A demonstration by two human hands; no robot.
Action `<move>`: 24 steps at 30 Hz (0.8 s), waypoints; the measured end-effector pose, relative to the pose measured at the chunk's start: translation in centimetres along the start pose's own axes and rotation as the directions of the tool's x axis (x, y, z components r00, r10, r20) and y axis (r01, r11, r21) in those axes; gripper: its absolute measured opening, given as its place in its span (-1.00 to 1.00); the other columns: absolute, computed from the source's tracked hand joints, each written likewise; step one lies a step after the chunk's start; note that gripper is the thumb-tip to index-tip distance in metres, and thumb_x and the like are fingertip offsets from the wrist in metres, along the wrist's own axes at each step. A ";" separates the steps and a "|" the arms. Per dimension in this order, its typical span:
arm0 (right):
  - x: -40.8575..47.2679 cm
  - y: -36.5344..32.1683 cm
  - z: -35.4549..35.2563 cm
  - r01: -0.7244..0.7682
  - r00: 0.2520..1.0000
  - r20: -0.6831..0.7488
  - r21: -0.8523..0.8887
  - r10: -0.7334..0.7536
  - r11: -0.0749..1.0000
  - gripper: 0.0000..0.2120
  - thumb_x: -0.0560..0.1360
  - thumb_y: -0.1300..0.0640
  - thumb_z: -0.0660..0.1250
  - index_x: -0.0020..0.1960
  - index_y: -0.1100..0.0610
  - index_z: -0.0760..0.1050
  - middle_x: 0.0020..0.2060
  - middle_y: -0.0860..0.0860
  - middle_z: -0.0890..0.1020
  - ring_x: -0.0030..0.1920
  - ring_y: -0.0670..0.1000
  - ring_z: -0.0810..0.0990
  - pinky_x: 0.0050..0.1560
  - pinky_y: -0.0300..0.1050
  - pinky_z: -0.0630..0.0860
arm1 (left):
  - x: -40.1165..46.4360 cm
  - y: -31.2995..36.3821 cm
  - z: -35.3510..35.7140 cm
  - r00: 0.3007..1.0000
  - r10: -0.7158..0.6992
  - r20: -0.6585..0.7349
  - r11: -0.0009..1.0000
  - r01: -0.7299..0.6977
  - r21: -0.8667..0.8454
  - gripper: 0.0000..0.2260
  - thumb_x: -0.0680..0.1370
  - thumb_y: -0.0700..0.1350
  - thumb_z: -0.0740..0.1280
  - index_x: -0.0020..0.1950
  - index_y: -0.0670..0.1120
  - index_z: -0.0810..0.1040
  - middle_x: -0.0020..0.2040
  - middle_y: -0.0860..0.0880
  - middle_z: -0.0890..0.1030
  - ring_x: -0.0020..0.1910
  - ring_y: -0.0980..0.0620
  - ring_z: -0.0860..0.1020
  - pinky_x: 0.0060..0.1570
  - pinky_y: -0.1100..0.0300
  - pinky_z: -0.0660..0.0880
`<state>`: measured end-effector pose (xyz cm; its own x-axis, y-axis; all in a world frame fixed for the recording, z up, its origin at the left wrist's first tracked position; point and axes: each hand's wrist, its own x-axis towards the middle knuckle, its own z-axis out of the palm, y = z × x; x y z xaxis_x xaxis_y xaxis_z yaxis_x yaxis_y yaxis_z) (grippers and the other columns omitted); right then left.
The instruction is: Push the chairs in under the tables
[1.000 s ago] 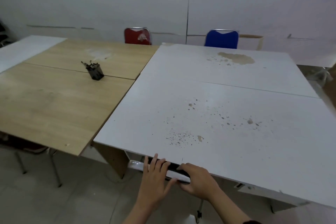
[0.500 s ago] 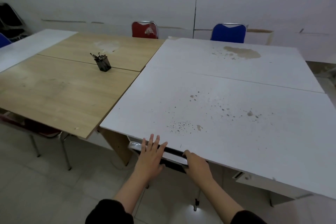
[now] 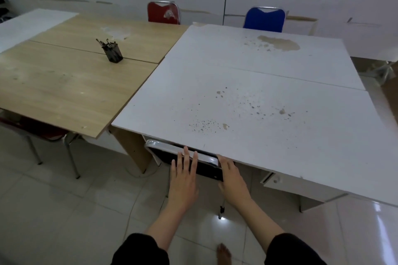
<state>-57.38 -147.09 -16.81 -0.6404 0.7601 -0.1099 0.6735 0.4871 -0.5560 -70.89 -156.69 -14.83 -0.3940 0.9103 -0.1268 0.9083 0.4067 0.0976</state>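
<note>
Pressing flat against the black chair back [image 3: 193,164], the left hand [image 3: 183,180] is seen open with fingers spread, while the right hand [image 3: 233,180] is laid at the back's right end, fingers hidden under the white table [image 3: 258,97], so its grip cannot be told. Compared with a second ago, more of the back is exposed and the arms are stretched further, as if the view has been drawn away; the chair is judged almost fully tucked in. A red chair [image 3: 43,133] remains under the wooden table [image 3: 64,84] at left. On that table a dark pen cup [image 3: 112,54] is stood, filled with pens.
</note>
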 end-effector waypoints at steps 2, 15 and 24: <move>-0.3 0.2 -0.6 0.006 0.999 0.044 -0.022 -0.005 1.000 -0.16 0.43 0.31 0.31 0.53 -0.06 -0.07 0.47 0.04 0.18 0.37 0.09 0.29 0.20 0.11 0.46 | -0.7 0.8 0.1 0.999 -0.033 0.022 0.999 0.033 0.002 -0.06 0.48 0.01 0.32 0.46 -0.11 -0.41 0.46 -0.21 -0.43 0.43 -0.21 -0.40 0.46 -0.17 -0.19; -1.2 5.4 -7.3 0.192 0.968 0.214 -0.279 -0.134 0.941 -0.28 0.51 0.18 0.22 0.53 -0.09 -0.10 0.42 0.08 0.25 0.31 0.16 0.34 0.22 0.04 0.39 | 0.5 4.4 -2.9 0.931 -0.244 0.271 0.969 0.225 0.102 -0.02 0.48 0.18 0.29 0.43 -0.21 -0.42 0.46 -0.28 -0.37 0.46 -0.22 -0.34 0.43 -0.14 -0.22; 0.0 6.4 -12.7 0.284 0.957 0.170 -0.409 -0.234 0.867 -0.21 0.48 0.29 0.23 0.53 -0.09 -0.13 0.48 0.08 0.17 0.42 0.14 0.21 0.36 0.09 0.24 | 1.1 7.9 -5.3 0.941 -0.189 0.282 0.981 0.191 0.019 -0.22 0.56 0.10 0.21 0.51 -0.10 -0.28 0.51 -0.24 -0.28 0.48 -0.23 -0.26 0.44 -0.19 -0.15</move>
<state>-48.36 -138.53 -9.94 -0.8332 0.5408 -0.1151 0.5529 0.8143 -0.1767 -64.89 -152.05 -8.93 -0.5023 0.7580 -0.4160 0.8188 0.5716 0.0528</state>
